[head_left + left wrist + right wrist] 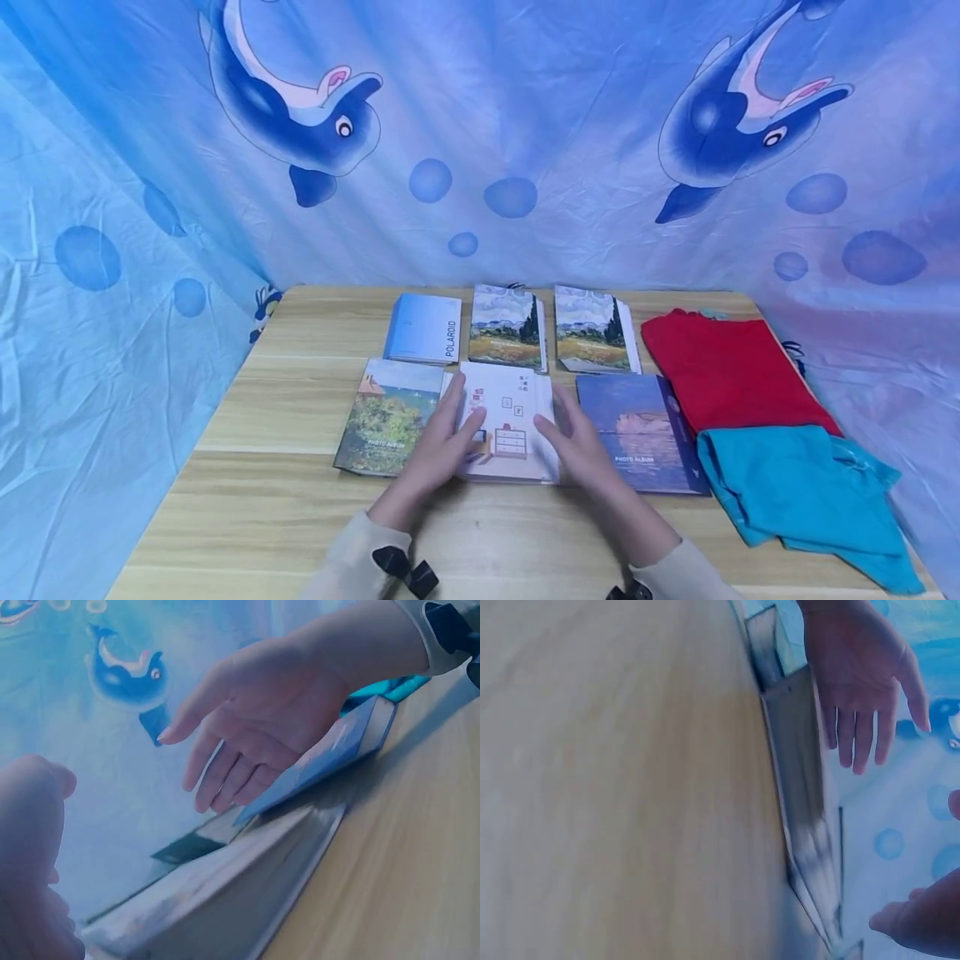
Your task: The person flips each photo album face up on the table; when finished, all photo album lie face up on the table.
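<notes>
A white photo album (pixel 504 417) with a line drawing of a dresser lies in the middle of the front row. My left hand (pixel 438 446) is at its left edge, overlapping the green landscape photo album (pixel 386 417). On the other side, my right hand (pixel 583 446) is by the white album's right edge, close to the purple-blue photo album (pixel 637 429). Both palms face inward. In the left wrist view the right hand (pixel 277 720) has its fingers extended above the albums, and the right wrist view shows the left hand (pixel 859 682) with straight fingers too.
Behind stand a blue Polaroid album (pixel 426 327) and two landscape-covered albums, one central (pixel 504 321) and one to the right (pixel 592 325). Folded red cloth (pixel 735 367) and teal cloth (pixel 802 483) lie at the right of the wooden table (pixel 232 500). A dolphin-print curtain (pixel 480 108) hangs around.
</notes>
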